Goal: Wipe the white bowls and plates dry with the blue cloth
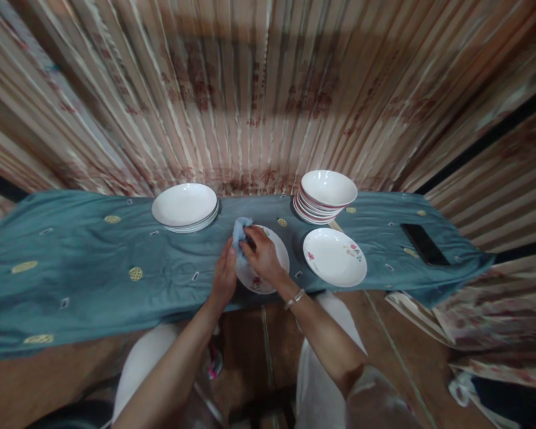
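Observation:
A white plate with a red flower print [274, 253] is in front of me, near the table's front edge. My left hand [225, 271] grips its left rim, fingers wrapped along the edge. In my right hand [262, 253] is a light blue cloth [241, 229], bunched up and pressed on the plate's upper left rim. My right forearm and hand cover part of the plate. Just to the right lies another white flowered plate [333, 256], touched by neither hand.
Stacked white plates [185, 205] stand at the back left of the teal tablecloth [93, 256]. A stack of red-rimmed bowls [328, 189] stands at the back right. Farther right lies a black phone [424, 244]. A pleated curtain [250, 89] hangs behind the table.

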Demonstrator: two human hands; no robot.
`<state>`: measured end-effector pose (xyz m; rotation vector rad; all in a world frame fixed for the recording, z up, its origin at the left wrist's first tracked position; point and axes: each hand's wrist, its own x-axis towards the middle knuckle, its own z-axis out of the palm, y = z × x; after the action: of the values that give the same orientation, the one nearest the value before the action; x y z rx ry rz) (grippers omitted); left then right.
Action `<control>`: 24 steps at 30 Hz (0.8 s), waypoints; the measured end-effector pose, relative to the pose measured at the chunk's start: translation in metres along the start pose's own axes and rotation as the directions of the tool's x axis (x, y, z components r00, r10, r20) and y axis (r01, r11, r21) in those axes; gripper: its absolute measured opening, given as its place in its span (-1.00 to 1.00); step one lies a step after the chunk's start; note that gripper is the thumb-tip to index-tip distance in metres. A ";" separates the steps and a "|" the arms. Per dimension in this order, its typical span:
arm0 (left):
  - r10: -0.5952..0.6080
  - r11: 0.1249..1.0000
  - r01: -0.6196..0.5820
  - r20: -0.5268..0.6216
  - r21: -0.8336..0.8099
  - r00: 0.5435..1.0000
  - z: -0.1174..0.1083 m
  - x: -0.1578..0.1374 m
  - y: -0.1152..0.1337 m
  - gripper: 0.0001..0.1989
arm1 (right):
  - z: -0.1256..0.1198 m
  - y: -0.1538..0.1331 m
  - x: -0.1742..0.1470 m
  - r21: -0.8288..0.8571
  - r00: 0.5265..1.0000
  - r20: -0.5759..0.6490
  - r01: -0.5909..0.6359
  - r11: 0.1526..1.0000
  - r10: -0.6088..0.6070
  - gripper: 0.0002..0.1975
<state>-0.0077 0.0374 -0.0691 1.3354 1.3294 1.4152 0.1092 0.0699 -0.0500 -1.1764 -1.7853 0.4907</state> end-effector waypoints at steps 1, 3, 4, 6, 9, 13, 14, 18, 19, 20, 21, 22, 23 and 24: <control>-0.002 1.000 0.001 -0.004 -0.004 1.000 0.000 0.000 -0.002 -0.41 | 0.001 -0.004 -0.002 0.045 1.000 0.012 0.002 0.999 -0.003 -0.71; 0.006 1.000 -0.006 0.002 -0.016 1.000 0.001 0.000 -0.004 -0.40 | 0.002 -0.012 -0.008 0.135 0.999 0.037 -0.013 0.991 0.008 -0.73; 0.011 1.000 -0.011 0.006 -0.023 1.000 0.001 0.000 -0.005 -0.40 | 0.002 -0.015 -0.011 0.175 0.998 0.054 -0.031 0.984 0.022 -0.74; 0.013 1.000 -0.013 0.007 -0.029 1.000 0.001 -0.001 -0.004 -0.39 | 0.001 -0.019 -0.018 0.241 0.993 0.101 -0.083 0.967 0.060 -0.77; 0.006 1.000 -0.006 -0.004 -0.025 1.000 0.001 -0.003 0.001 -0.38 | -0.002 -0.019 -0.029 0.297 0.977 0.190 -0.147 0.944 0.092 -0.83; 0.005 1.000 -0.005 0.013 -0.025 1.000 0.001 -0.003 0.010 -0.41 | -0.014 -0.016 -0.038 0.324 0.944 0.321 -0.189 0.927 0.080 -0.86; 0.008 1.000 -0.008 0.014 -0.026 1.000 0.001 -0.003 0.012 -0.42 | -0.018 -0.015 -0.039 0.318 0.931 0.356 -0.204 0.926 0.083 -0.87; 0.023 0.999 -0.023 0.010 -0.026 1.000 0.002 -0.002 0.012 -0.46 | -0.035 -0.013 -0.042 0.244 0.858 0.505 -0.247 0.938 0.094 -0.89; 0.023 0.999 -0.023 0.007 -0.027 1.000 0.002 -0.001 0.010 -0.46 | -0.039 -0.013 -0.043 0.212 0.837 0.539 -0.246 0.946 0.097 -0.87; 0.022 0.999 -0.022 0.009 -0.027 1.000 0.002 -0.001 0.009 -0.46 | -0.042 -0.012 -0.043 0.173 0.815 0.571 -0.236 0.956 0.098 -0.85; 0.019 0.999 -0.019 0.013 -0.028 1.000 0.002 -0.001 0.007 -0.47 | -0.046 -0.010 -0.043 0.131 0.795 0.599 -0.219 0.967 0.099 -0.82; 0.015 1.000 -0.014 0.017 -0.028 1.000 0.001 -0.001 0.006 -0.47 | -0.049 -0.009 -0.044 0.087 0.777 0.621 -0.196 0.977 0.101 -0.80; 0.010 1.000 -0.009 0.018 -0.026 1.000 0.001 0.000 0.004 -0.47 | -0.052 -0.008 -0.044 0.038 0.765 0.636 -0.168 0.985 0.106 -0.79; 0.005 1.000 -0.004 0.016 -0.025 1.000 0.001 0.000 0.003 -0.47 | -0.055 -0.007 -0.045 -0.018 0.756 0.645 -0.137 0.990 0.116 -0.79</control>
<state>-0.0067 0.0367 -0.0660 1.3311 1.2948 1.4173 0.1577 0.0197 -0.0384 -1.1930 -2.2682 1.1119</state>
